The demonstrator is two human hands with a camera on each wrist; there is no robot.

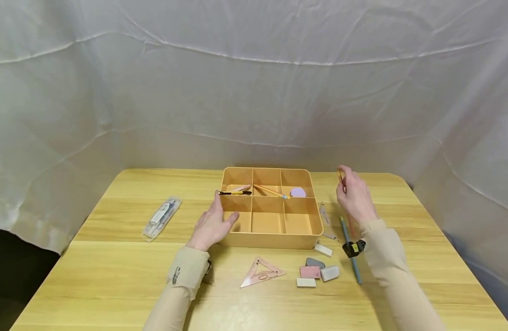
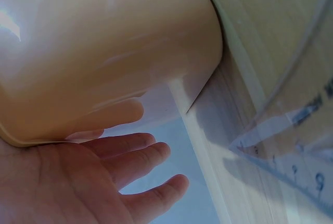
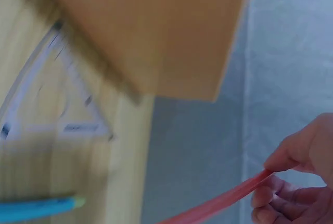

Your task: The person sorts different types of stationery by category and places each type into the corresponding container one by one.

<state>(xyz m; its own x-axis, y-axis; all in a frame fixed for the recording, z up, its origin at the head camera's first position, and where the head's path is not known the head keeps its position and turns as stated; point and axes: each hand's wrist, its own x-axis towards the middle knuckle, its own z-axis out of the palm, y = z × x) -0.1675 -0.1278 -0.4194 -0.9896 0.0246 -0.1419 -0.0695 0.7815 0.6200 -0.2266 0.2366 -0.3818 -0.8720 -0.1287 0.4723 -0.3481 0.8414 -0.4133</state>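
A yellow-orange divided box (image 1: pixel 274 240) stands on the table. My left hand (image 1: pixel 212 225) rests at its left side, thumb over the rim; in the left wrist view the other fingers extend along the outer wall (image 2: pixel 114 41). My right hand (image 1: pixel 355 195) is raised to the right of the box. In the right wrist view its thumb and fingers pinch the end of a slim red pencil (image 3: pixel 218 203), whose other end runs out of frame. A blue pencil (image 1: pixel 356 271) and a clear set square (image 1: pixel 325 218) lie near that hand.
Pencils (image 1: pixel 270 191), a black-and-yellow pen (image 1: pixel 235 193) and a purple round item (image 1: pixel 297 192) are in or across the back compartments. In front lie several erasers (image 1: pixel 309 272) and a pink set square (image 1: pixel 262 271). A clear pencil case (image 1: pixel 162 218) lies left.
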